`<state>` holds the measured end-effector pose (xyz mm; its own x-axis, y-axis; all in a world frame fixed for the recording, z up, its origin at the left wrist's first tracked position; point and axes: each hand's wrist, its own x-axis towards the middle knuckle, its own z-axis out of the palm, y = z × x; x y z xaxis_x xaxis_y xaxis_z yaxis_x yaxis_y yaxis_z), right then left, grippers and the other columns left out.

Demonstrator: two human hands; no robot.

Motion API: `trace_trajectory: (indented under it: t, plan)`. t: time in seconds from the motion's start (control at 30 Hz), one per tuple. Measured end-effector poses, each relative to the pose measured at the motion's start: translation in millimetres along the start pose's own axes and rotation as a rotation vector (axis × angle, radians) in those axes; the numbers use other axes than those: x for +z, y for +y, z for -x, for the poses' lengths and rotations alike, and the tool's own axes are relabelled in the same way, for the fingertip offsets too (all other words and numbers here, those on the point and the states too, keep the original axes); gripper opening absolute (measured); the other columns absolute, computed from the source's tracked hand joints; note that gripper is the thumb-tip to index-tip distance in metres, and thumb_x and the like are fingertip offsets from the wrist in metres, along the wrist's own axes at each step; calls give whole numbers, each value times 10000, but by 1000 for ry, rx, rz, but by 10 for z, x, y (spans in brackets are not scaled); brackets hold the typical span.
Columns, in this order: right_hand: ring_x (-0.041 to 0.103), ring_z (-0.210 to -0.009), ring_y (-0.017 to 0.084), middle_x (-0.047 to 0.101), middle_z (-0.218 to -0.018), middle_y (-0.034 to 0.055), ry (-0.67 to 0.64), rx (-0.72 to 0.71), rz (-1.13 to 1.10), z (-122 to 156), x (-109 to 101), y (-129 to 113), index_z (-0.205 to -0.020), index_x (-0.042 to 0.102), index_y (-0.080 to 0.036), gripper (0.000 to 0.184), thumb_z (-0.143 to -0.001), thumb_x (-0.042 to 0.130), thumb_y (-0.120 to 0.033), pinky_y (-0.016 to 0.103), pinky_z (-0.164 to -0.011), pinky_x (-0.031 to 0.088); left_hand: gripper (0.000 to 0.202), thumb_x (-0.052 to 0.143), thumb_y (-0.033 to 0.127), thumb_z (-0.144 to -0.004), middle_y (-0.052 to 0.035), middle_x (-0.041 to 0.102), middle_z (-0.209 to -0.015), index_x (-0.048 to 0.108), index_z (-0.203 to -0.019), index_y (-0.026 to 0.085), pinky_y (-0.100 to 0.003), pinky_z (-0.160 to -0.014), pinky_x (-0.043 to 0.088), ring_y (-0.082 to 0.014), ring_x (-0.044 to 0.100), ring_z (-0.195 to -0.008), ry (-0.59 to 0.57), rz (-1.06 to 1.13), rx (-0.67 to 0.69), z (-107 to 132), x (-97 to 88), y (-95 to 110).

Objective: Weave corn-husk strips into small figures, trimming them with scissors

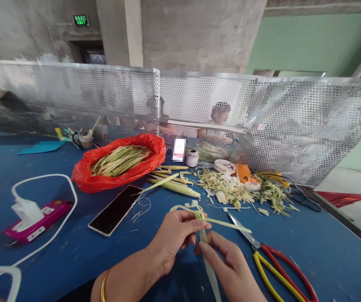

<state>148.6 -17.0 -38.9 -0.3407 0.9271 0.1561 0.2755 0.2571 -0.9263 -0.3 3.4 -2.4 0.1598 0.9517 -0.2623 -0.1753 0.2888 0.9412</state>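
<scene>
Pinching a pale strip [211, 277], probably leaf, in left hand [180, 228] and right hand [227, 260], both angled inward, well in from bench [331, 253] right edge. Got decent room toward phone [115, 212], less toward scissors [256, 245].

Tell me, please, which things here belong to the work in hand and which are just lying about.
Likely in the work: held strip; leaves in the bag; scissors; scraps.

Apparently lying about: phone; power bar; charger; blue sheet.

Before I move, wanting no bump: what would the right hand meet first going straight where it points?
Probably the left hand, just ahead of the right hand; depth is hard to judge.
</scene>
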Motion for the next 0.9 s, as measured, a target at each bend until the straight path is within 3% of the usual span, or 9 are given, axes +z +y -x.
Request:
trace_trajectory:
  t: [0.23,0.4,0.5,0.67,0.77,0.9]
  plan:
    - [515,-636,143,585,-639,12,-5,-33,111,14,15,-13,-664,600,-171,405,-910,457,-459,222,-606,385,259,763,353,-646,60,415,-400,746,-738,112,-181,-377,164,-25,288,-360,22,21,13,-13,4,-19]
    - [508,-630,146,570,-637,18,-23,-75,135,43,16,-52,-646,586,-172,402,-903,462,-455,231,-595,384,287,765,357,-656,56,444,-436,747,-815,119,-181,-382,166,-27,294,-374,26,23,28,-37,-17,-41]
    - [489,-609,142,540,-630,5,62,23,-37,14,-15,-68,-671,589,-176,380,-859,542,-502,232,-562,388,287,765,369,-662,40,489,-505,734,-815,128,-177,-378,171,-33,333,-407,16,29,40,-40,-23,-34]
    - [477,-526,116,539,-632,-23,354,220,-543,-68,-140,-104,-860,639,-179,312,-764,702,-469,236,-530,422,340,825,336,-592,40,551,-604,699,-851,155,-177,-382,242,-42,415,-438,-86,21,-12,-21,-18,-22]
    - [498,-518,109,567,-614,-22,396,203,-601,-93,-185,-105,-788,638,-177,284,-728,753,-430,231,-532,431,335,816,336,-603,27,586,-641,689,-851,151,-182,-391,261,-46,435,-447,-145,-1,-41,-10,-10,-42]
    - [542,-537,118,608,-602,-12,356,185,-556,-98,-176,-83,-766,641,-174,284,-731,752,-433,237,-551,454,275,739,383,-684,-1,641,-665,682,-808,144,-194,-397,233,-37,406,-415,-121,-59,-44,-2,15,-75]
